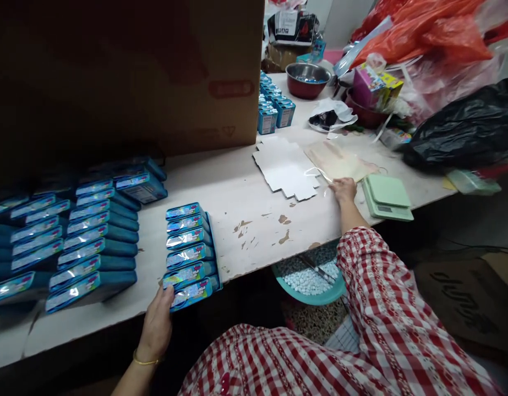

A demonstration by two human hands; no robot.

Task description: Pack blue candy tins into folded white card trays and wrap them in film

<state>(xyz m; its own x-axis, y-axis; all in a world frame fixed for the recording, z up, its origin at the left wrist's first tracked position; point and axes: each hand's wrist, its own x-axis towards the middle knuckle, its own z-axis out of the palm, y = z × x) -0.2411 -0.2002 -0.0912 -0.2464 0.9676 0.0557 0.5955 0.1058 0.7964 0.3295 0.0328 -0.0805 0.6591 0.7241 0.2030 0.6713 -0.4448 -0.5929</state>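
Note:
My left hand (158, 322) rests at the table's front edge, its thumb and fingers against the nearest box of a short row of blue boxes (190, 254). My right hand (343, 190) reaches far across the table, fingers closed on a clear plastic wrapper (317, 175) that lies over a flat white cardboard blank (284, 168). A pale green scale (386, 196) sits just right of that hand.
Several rows of blue boxes (72, 236) fill the table's left. A large brown carton (125, 71) stands behind. More blue boxes (272, 107), a metal bowl (307, 78), black bag (464, 132) and red bags (422, 30) crowd the far right. A teal basin of white pellets (309, 280) sits below the table.

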